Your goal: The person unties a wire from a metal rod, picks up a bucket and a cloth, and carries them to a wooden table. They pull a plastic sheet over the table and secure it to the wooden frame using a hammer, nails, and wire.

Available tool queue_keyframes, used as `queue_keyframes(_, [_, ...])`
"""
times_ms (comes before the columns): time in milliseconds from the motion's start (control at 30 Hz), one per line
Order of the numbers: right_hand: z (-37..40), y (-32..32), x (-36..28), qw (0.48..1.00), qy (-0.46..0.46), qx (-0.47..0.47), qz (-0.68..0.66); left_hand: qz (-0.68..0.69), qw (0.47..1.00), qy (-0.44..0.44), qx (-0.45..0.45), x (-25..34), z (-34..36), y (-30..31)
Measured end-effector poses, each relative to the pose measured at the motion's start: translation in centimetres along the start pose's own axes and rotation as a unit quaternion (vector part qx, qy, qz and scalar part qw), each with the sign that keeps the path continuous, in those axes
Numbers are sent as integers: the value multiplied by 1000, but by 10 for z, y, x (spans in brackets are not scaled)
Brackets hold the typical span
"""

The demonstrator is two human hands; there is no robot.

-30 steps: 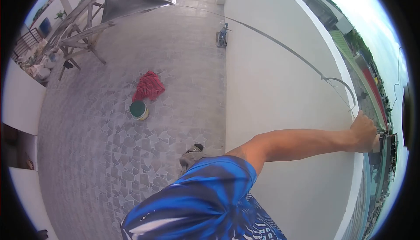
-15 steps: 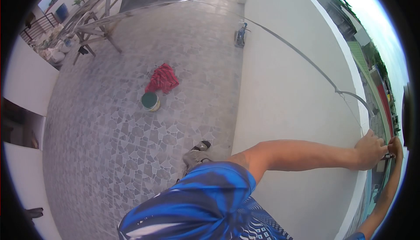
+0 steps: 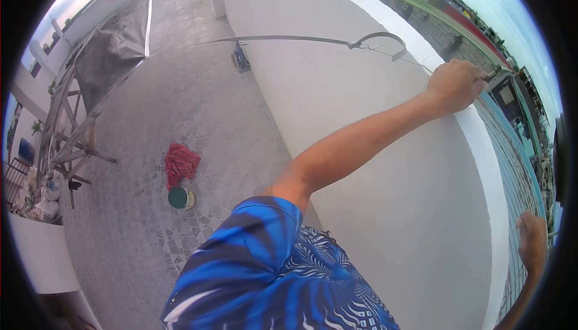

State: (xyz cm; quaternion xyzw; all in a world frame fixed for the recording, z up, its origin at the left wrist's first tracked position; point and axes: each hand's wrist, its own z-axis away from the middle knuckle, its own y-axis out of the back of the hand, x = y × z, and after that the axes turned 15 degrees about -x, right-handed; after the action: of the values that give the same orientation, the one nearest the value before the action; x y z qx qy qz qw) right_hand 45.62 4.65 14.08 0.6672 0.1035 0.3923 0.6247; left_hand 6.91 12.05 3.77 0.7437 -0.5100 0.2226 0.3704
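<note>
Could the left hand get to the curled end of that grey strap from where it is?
Probably yes: the left hand is close to the grey strap's curled end, with only thin wire seen between them. The hand looks closed on that wire, though, so it might have to let go first.

The wall (image 3: 385, 203) has a pale, matt finish, quite smooth. In front of the wall runs a flat grey strap (image 3: 289, 37) with a dull surface; whether it is plastic or metal cannot be told. Near the top of the wall, a thin wire (image 3: 416, 63) looks metallic. Inside the wall, the floor (image 3: 138, 119) is of matt grey, stone-patterned tiles. Apart from the wall lie a wrinkled red cloth (image 3: 182, 161) and a bucket (image 3: 191, 200), which looks plastic. Farther from the wall are a trestle (image 3: 79, 152) of rough wood and a creased dark sheet (image 3: 114, 38), slightly glossy. Beyond the wall, the ribbed roofing (image 3: 512, 188) looks weathered. Beside the wall, the blue shirt (image 3: 253, 240) is smooth cloth.
</note>
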Motion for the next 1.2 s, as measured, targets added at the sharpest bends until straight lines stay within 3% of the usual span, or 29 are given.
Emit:
queue_keyframes(133, [13,57,-151,999,28,-26,-3,-10,999,-24,-25,-10,-5,-4])
queue_keyframes(167, [14,62,-167,998,41,-39,31,-33,998,-1,-50,-2,-4,0])
queue_keyframes(200, [13,65,-178,995,63,-55,63,9,999,-33,-42,-9,-4,-1])
queue_keyframes(267, [-8,80,-194,980,177,-78,42,3,997,5,-82,-2,2,6])
queue_keyframes(333, [-30,75,-207,964,227,-138,34,1,995,-56,-83,-14,-1,10])
queue_keyframes(467, [-67,49,-243,962,271,-6,-13,-1,987,10,-162,1,-1,26])
queue_keyframes(533, [-89,18,-265,963,245,77,-76,-55,977,23,-205,17,0,32])
queue_keyframes(633, [-124,-31,-309,954,168,194,-157,-114,974,-4,-195,-1,-9,27])
queue_keyframes(767, [-158,-55,-359,866,95,268,-412,-165,951,-19,-262,10,-18,46])
queue_keyframes(900, [-182,-41,-357,820,122,112,-548,-128,933,-101,-321,0,-34,61])
queue_keyframes(1067, [-181,13,-324,759,208,-73,-612,-108,895,-42,-430,7,-54,77])
queue_keyframes(1200, [-188,-14,-323,775,259,-1,-577,-69,897,2,-437,9,-57,76])
